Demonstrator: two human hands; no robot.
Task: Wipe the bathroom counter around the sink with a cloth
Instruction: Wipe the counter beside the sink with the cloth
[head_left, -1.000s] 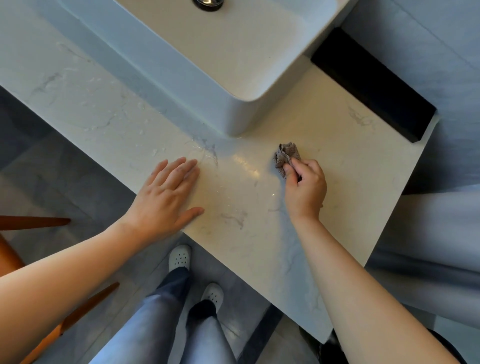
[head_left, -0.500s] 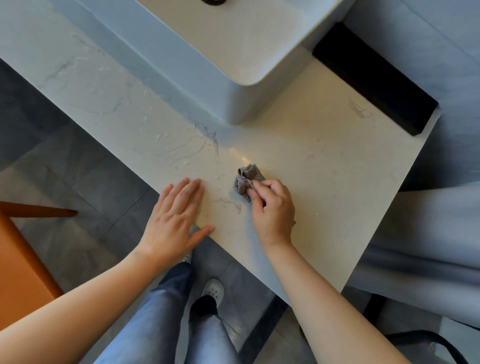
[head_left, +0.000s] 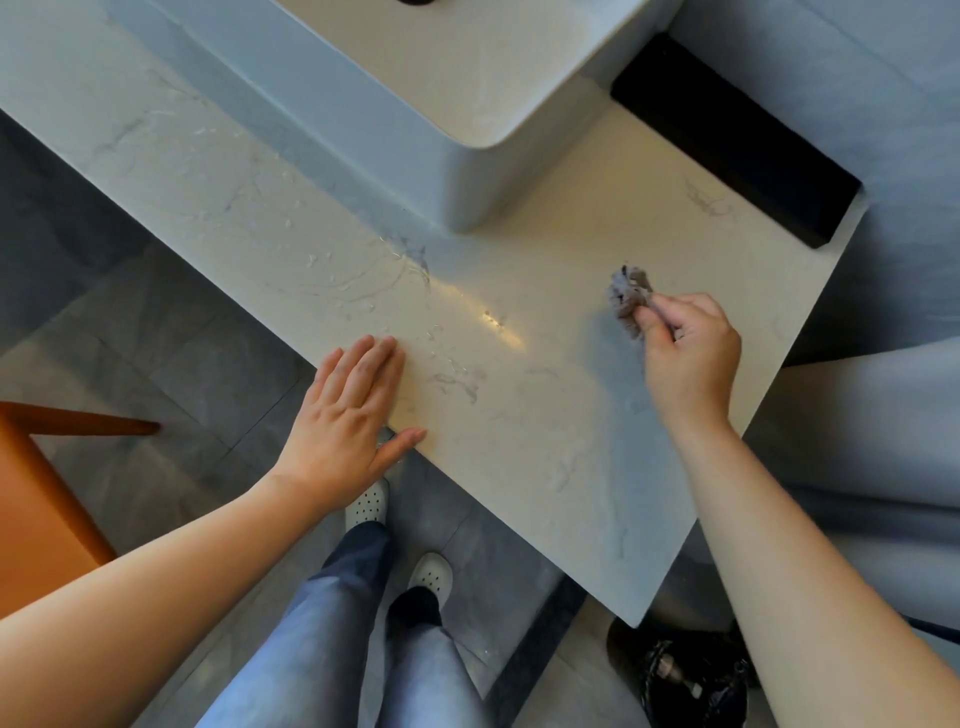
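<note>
No readable text, labels, brands or numbers in frame. Grey squiggles on the counter (head_left: 571, 415), e.g. upper right of frame, look like stone veining, not lettering.

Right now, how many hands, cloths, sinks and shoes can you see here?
Hands: 2 - left hand, right hand
Cloths: 1 - grey cloth
Sinks: 1 - white sink
Shoes: 2 - left shoe, right shoe
Total: 6

Crumpled cloth (head_left: 626, 297) in grip of right hand (head_left: 692, 356)
</note>
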